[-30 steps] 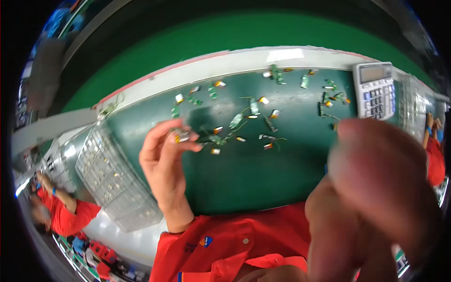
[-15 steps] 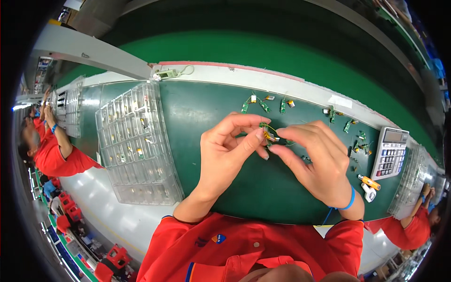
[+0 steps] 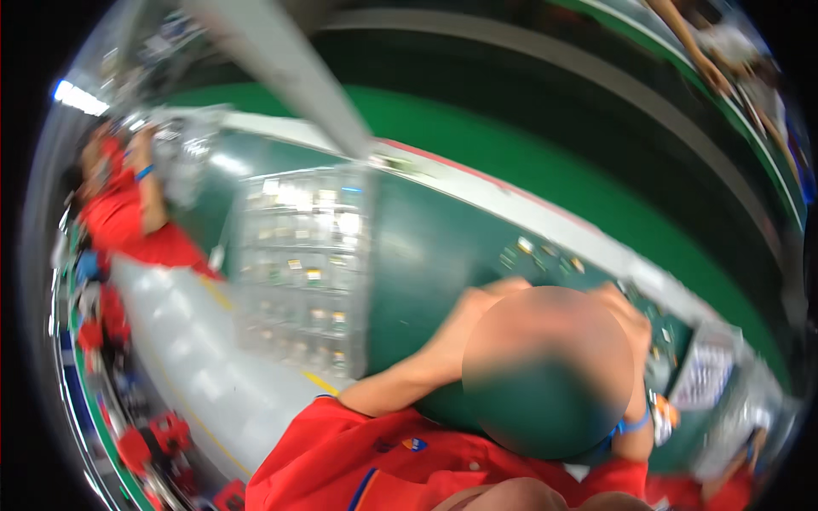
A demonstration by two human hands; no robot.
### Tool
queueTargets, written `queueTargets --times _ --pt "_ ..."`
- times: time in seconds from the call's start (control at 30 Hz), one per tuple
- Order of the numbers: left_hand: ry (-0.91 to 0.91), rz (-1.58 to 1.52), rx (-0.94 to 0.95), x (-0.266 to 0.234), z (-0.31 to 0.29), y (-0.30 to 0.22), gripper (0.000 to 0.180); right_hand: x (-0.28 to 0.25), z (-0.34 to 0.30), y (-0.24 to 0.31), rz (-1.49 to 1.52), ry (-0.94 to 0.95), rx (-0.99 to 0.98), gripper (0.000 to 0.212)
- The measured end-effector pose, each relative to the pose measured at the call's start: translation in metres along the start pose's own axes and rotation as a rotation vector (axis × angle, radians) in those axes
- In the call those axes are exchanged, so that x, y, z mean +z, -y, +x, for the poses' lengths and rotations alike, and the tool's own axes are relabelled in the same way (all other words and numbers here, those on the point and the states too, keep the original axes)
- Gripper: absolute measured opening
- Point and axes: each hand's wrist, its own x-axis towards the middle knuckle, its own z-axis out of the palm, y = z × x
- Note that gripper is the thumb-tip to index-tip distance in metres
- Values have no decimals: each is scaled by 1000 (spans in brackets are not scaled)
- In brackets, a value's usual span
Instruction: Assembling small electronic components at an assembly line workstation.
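Small circuit boards (image 3: 509, 255), too blurred to count, on green bench (image 3: 409, 255) beyond left hand (image 3: 484, 301) and right hand (image 3: 630, 320). Fingers of both lost in blur; cannot tell whether apart or clamped on anything. Versus earlier, one compartment tray (image 3: 366, 281) sits farther right in view, one calculator (image 3: 705, 366) lower.

Pale floor (image 3: 192, 341), bright lamp (image 3: 81, 98)

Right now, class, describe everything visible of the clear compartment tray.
The tray looks like clear plastic, divided into rows of small compartments, many holding small pale or amber pieces too blurred to identify. It lies on the green tabletop, its near-left part seemingly jutting past the edge. Glare brightens its far part. The person's left hand is apart from it.
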Motion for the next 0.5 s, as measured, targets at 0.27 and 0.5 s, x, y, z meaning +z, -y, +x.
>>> queueTargets --times 0.27,0.5 --pt "181 -25 -72 9 2 -1 13 -15 -24 -7 -38 -17 -164 18" --pt "141 96 68 6 -3 3 13 -16 -22 -19 13 -72 -18 9"
